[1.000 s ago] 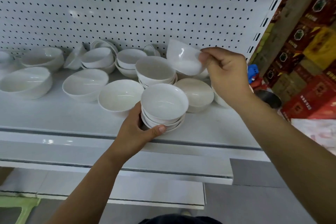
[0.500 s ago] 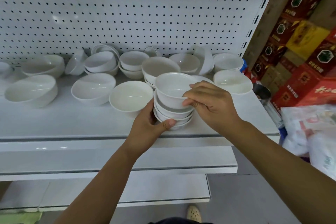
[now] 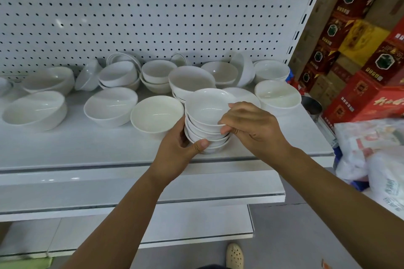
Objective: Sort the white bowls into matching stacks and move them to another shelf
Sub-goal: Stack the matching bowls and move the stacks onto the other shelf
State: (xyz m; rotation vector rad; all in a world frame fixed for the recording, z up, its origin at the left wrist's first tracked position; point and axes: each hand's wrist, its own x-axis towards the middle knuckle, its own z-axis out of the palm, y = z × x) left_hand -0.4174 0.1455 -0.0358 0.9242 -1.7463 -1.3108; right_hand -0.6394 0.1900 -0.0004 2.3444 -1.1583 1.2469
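Observation:
A stack of small white bowls [image 3: 206, 135] stands near the front of the white shelf [image 3: 87, 148]. My left hand [image 3: 177, 150] cups the stack's left side, thumb across the lowest bowls. My right hand [image 3: 251, 129] pinches the right rim of the top bowl [image 3: 206, 109], which sits nested on the stack. Several loose white bowls lie around: a wide one [image 3: 156, 114] just left of the stack, another [image 3: 110, 108] further left, a tilted one [image 3: 35, 110] at far left, one [image 3: 276, 95] to the right.
A perforated white back panel [image 3: 153, 11] rises behind the shelf. Two lower white shelves [image 3: 196, 190] jut out below. Red and yellow boxes [image 3: 360, 50] are piled at right, with a metal cup [image 3: 312, 107] and plastic bags [image 3: 376, 159] beside them.
My right hand carried a small bowl from the back right of the shelf down onto the stack. The left hand kept its hold on the stack throughout.

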